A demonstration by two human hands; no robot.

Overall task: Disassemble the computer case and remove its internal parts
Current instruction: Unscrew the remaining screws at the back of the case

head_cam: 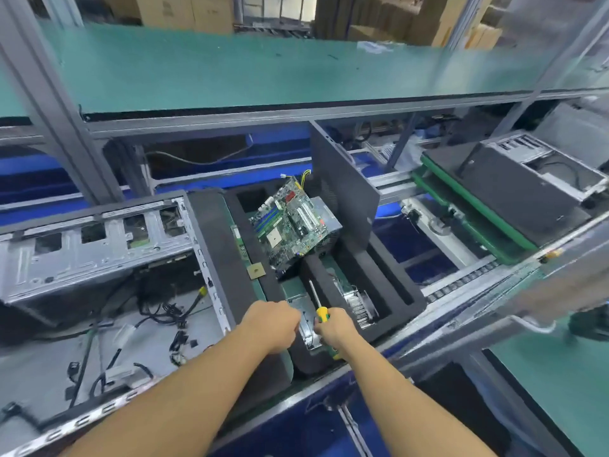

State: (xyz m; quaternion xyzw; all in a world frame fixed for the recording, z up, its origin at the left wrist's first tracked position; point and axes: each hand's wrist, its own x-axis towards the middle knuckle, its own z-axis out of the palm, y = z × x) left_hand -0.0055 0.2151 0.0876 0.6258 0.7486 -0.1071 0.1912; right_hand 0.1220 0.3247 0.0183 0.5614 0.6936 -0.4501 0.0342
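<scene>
While curled tight round the yellow-and-green handle of a screwdriver (pixel 322 314), shaft pointing away over the tray, right hand (pixel 334 329) low in the middle of the view. Left hand (pixel 273 324) just beside it, fingers bent down against a silver metal bracket (pixel 309 329); cannot tell whether gripping it or only touching. Both over the near end of a black foam tray (pixel 214 245) with cut-out compartments.

At left, just beside the tray, computer case (pixel 99 245) on its side, cover off. Bare grey steel, a drive cage with square cut-outs along the far wall, loose black cables (pixel 164 313) strewn across the floor.

Already out and in the tray: green motherboard (pixel 290 225), tilted, propped on a grey power supply (pixel 329 219); finned heatsink (pixel 359 305) in the right compartment. Dark side panel (pixel 342 186) upright behind the tray.
</scene>
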